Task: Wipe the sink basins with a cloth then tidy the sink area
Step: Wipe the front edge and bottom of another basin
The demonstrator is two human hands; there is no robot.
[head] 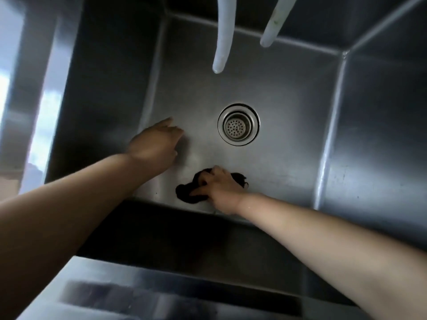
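Closest to the camera runs the steel front rim (pixel 161 294) of the sink, and both bare forearms reach over it and down into the basin (pixel 288 139). On the basin floor, right up against the near wall, lies the dark cloth (pixel 184 194), the only loose thing in there. It is bunched into a lumpy strip whose long axis runs left to right, rising a little toward the right, with one end poking out to the left of the right hand (pixel 218 188) and the other end showing just past the knuckles. That right hand sits on top of the cloth, palm down, wrist bent, its fingers (pixel 201 190) curled into the fabric and gripping it against the steel. A little further in and to the left, the left hand (pixel 154 142) is spread low over the floor near the left wall, palm down, fingers relaxed and loosely extended, holding nothing; it is motion-blurred, so I cannot tell whether the fingertips touch the metal. Beyond the hands, near the middle of the floor, sits the round drain strainer (pixel 238 125), perforated cup in place. Farthest back, two pale hoses (pixel 223 42) hang down from the top edge, open ends pointing at the floor, well apart from the cloth.
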